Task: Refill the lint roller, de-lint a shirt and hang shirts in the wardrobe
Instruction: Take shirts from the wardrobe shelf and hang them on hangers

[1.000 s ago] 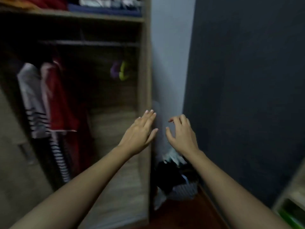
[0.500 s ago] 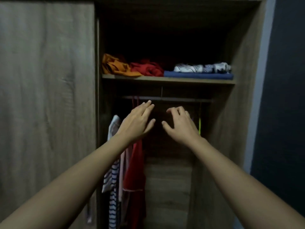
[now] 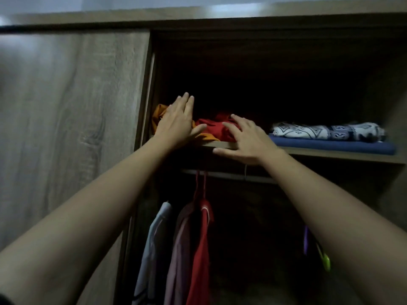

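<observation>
Both hands are being held up at the shelf [image 3: 341, 154] of the open wardrobe [image 3: 264, 23]. The left hand [image 3: 178, 119] is being held flat, fingers straight and close together, over an orange cloth [image 3: 158, 113] at the shelf's left end; nothing is being gripped by it. The right hand [image 3: 244, 142] is being spread, fingers apart and slightly bent, across the shelf's front edge and a crumpled red cloth [image 3: 211, 126]. Nothing is being gripped by it either, and whether the cloth is being touched cannot be told.

Four cloth items are being stored on the shelf: the orange one, the red one beside it, and at the right a folded dark blue cloth [image 3: 330, 146] with a patterned white cloth [image 3: 326, 132] lying on top.

Below, three items are being carried by the rail [image 3: 231, 175], side by side at the left: a pale garment [image 3: 154, 249], a mauve garment [image 3: 178, 260] and a red garment [image 3: 201, 249]. Two more hangers, a purple hanger [image 3: 305, 241] and a green hanger [image 3: 325, 261], are being partly hidden by the right forearm. The wardrobe's left part is being covered by one wood-grain door [image 3: 77, 128].
</observation>
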Tool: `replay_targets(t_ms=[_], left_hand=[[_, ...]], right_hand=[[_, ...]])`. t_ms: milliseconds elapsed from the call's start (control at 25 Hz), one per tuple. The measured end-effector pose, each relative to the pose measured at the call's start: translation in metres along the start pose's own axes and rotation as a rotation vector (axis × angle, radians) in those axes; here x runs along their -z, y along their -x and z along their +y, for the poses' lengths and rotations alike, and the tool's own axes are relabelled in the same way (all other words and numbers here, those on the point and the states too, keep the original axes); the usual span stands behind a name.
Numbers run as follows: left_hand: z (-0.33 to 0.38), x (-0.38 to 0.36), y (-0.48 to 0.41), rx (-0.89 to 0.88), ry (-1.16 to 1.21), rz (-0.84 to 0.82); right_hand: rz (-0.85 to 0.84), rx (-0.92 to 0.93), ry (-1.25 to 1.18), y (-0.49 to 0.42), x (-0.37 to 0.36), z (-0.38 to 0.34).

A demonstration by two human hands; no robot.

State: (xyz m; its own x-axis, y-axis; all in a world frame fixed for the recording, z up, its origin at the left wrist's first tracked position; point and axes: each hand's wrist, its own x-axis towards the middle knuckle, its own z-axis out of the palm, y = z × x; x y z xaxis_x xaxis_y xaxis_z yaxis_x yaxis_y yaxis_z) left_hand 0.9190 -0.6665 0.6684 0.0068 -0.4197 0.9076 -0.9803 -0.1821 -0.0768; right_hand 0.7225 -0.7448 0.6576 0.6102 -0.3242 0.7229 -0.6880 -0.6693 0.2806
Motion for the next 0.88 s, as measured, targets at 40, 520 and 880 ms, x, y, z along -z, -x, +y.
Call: replay_targets(t_ms=[40,520,880], left_hand=[[-0.003,-0.001,-0.011,0.039,-0.025,-0.03],[-0.006,0.009,-0.01,0.01,-0.142,-0.127],[-0.011,0.016,0.017,-0.067,0.136,-0.283]], right_hand=[[-0.048,0.017,0.038,-0.009,-0.004,0.002],[-0.055,-0.005,0.068,-0.022,-0.023,0.005],[-0.103,0.12,0.274,-0.039,-0.016,0.001]])
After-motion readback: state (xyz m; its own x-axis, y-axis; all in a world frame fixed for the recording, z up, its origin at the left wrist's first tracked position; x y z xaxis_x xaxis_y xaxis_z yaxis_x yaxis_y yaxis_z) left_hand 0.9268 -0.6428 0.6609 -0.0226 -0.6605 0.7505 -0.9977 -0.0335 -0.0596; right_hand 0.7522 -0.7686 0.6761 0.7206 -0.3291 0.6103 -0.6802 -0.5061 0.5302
